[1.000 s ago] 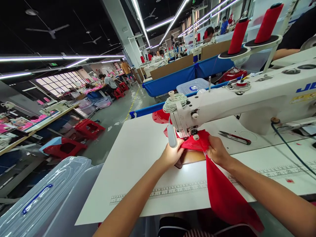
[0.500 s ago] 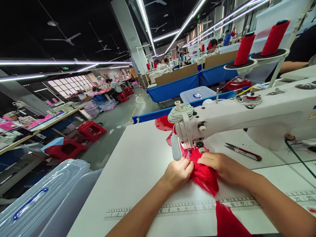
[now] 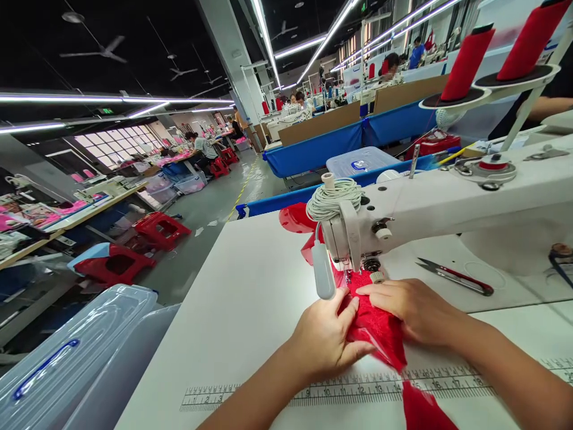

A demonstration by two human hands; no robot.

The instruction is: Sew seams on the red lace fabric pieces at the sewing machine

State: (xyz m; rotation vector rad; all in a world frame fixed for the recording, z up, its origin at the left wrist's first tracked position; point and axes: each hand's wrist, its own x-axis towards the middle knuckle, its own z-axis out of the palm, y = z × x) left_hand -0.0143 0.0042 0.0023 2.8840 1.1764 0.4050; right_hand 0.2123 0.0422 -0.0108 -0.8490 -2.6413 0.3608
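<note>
A red lace fabric piece [image 3: 378,319] lies under the needle of a white sewing machine [image 3: 430,209]. On the fabric's left edge rests my left hand [image 3: 324,334], its fingers spread apart and one digit stretched over the cloth. My right hand [image 3: 416,307] lies on the fabric's right side with fingers extended flat, close to the presser foot [image 3: 348,276]. Both hands press the cloth rather than wrap around it. Toward the front edge, a narrow joint links the piece to another red fabric piece [image 3: 423,409].
Thread snips [image 3: 456,276] lie right of the needle. A printed ruler [image 3: 250,397] runs along the white table [image 3: 215,316]. Red thread cones [image 3: 468,63] stand at upper right. A lidded plastic bin [image 3: 85,352] is at left. Other people sit at machines farther back.
My left hand has gone from fingers drawn together to spread apart on the cloth. The right hand stays flat on the fabric. The camera view has shifted slightly.
</note>
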